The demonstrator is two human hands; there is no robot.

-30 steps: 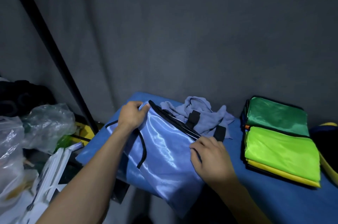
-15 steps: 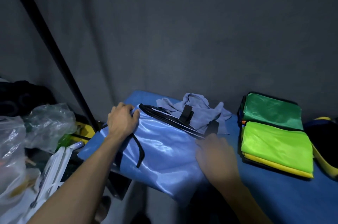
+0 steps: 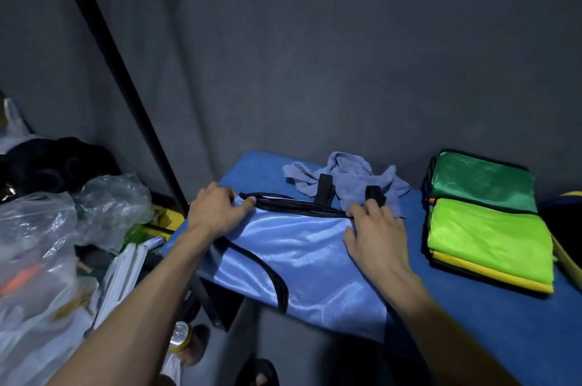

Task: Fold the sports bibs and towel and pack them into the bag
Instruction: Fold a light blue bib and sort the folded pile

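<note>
A shiny light-blue bib (image 3: 302,256) with black trim lies flat on the blue table (image 3: 491,329), its near edge hanging over the front. My left hand (image 3: 217,212) grips its top left corner, fingers curled over the trim. At the top right corner, my right hand (image 3: 374,231) pinches the trim. Two black tabs of the bib lie on a crumpled grey-blue towel (image 3: 346,177) just behind. To the right sits a stack of folded bibs (image 3: 488,237), dark green, lime and yellow. The dark bag (image 3: 563,218) with a yellow strap shows at the right edge.
Left of the table are clear plastic bags (image 3: 47,247), a white folded frame (image 3: 122,272) and dark clutter. A black pole (image 3: 119,77) leans against the grey curtain wall. A drink can (image 3: 179,335) stands on the floor below the table edge.
The bib has swung from a slant to lie square along the table. My right hand moved up from the bib's middle to its top right corner. My left hand stayed on the left corner.
</note>
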